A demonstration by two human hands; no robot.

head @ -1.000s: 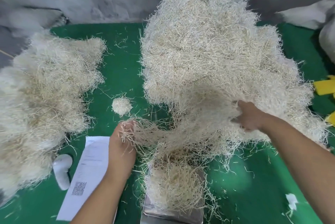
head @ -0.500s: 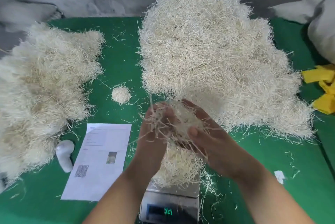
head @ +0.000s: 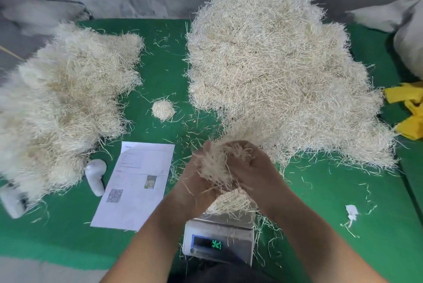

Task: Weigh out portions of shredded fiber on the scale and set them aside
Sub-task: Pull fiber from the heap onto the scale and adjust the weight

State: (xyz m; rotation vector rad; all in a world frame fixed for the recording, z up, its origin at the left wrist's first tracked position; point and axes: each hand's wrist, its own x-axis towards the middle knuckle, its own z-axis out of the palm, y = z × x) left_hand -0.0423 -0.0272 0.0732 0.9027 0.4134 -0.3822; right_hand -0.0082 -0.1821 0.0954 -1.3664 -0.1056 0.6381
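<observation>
A small silver scale sits at the near edge of the green table, its display lit green. On its pan lies a heap of pale shredded fiber. Just above it, my left hand and my right hand cup a tuft of fiber between them, fingers curled round it. Behind them rises the big source pile of fiber. A second large pile lies at the left. A tiny clump rests between the piles.
A printed paper sheet lies left of the scale. Beside it are a white handheld device and another white object. Yellow material and a grey sack sit at the right edge. A white scrap lies on the green mat.
My right hand left the big pile and came in to meet my left hand over the scale. Both now hold one tuft together, and the scale display has come into view.
</observation>
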